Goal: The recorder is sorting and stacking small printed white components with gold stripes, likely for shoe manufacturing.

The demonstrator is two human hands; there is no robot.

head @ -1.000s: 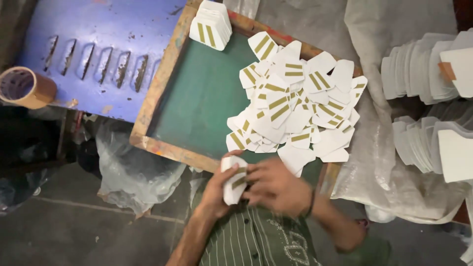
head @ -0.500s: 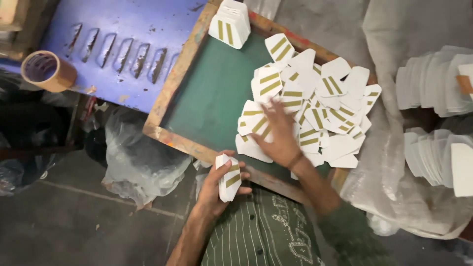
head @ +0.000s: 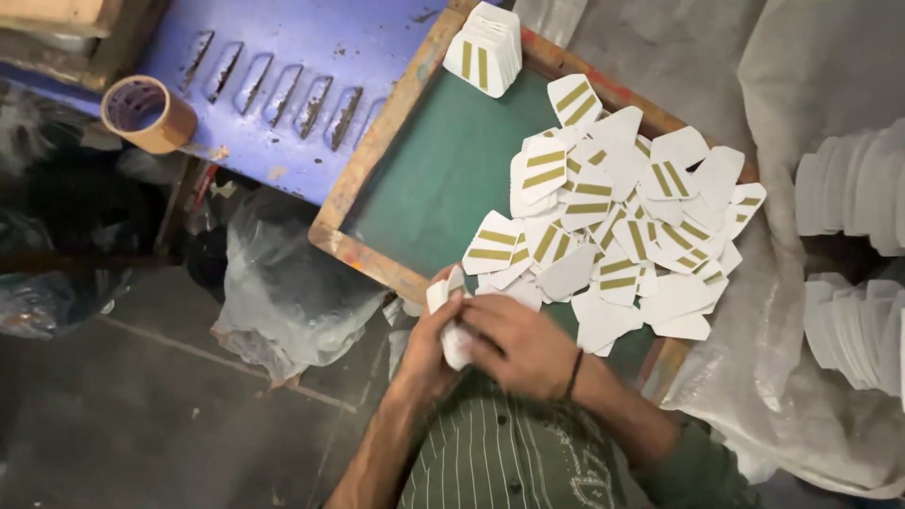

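Item: small stack of white cards, gripped in my left hand at the near edge of the green-meshed wooden frame. My right hand, back from the loose striped cards on the frame, now has its fingers closed over that stack, so the stack is growing.

My left hand grips a small stack of white cards; my right hand rests on it, beside loose gold-striped cards on the wooden-framed green screen.
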